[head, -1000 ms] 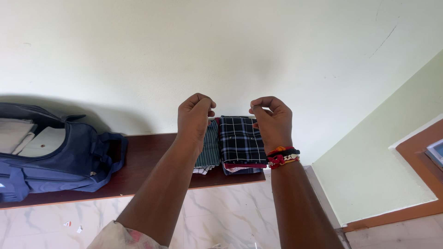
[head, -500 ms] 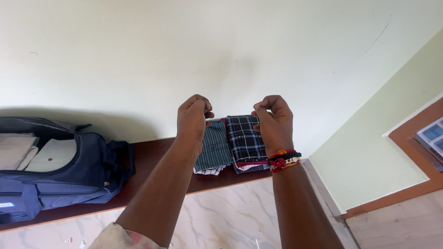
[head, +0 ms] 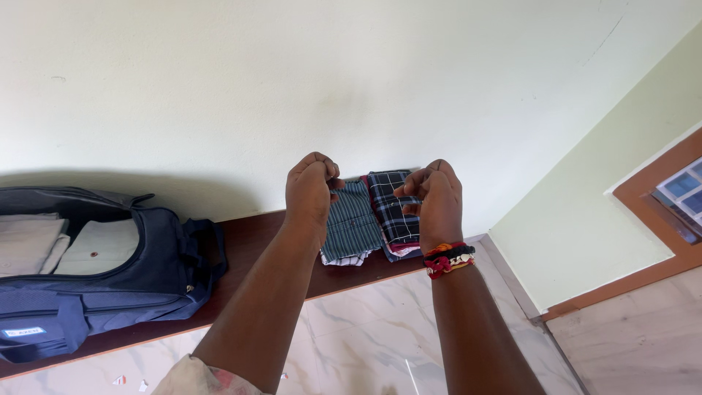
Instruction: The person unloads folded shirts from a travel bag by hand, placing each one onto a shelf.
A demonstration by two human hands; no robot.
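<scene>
both hands have drawn closer together and dropped a little since a second ago, and the view has swung so the bag sits further right and the folded clothes look smaller and tilted.

nearest, at the bottom edge, a pale patterned sleeve [head: 194, 374] shows at the left elbow, and both bare forearms reach up and away. the right wrist carries a bundle of red, black and yellow thread bands [head: 447, 259]. below the arms lies a white marble floor [head: 351, 336] with grey veins and a few small scraps of litter at the lower left.

the left hand [head: 311, 186] is curled into a fist with the fingertips pressed against the thumb; the right hand [head: 433, 197] is curled the same way. whether either pinches anything i cannot tell, since nothing shows between the fingers.

beyond them runs a dark brown shelf [head: 248, 241] along the wall. just behind the hands lie two stacks of folded clothes side by side and touching: a green striped shirt [head: 352, 223] tops the left one, a dark checked shirt [head: 391, 208] tops the right one, with red and white layers peeping out below. well apart to the left sits a navy blue bag [head: 110, 285], unzipped, with cream folded clothes [head: 44, 245] inside.

furthest back stands a plain cream wall [head: 292, 88]; at the right a pale green wall [head: 585, 241] meets it, with a brown skirting and a brown frame [head: 658, 197].
</scene>
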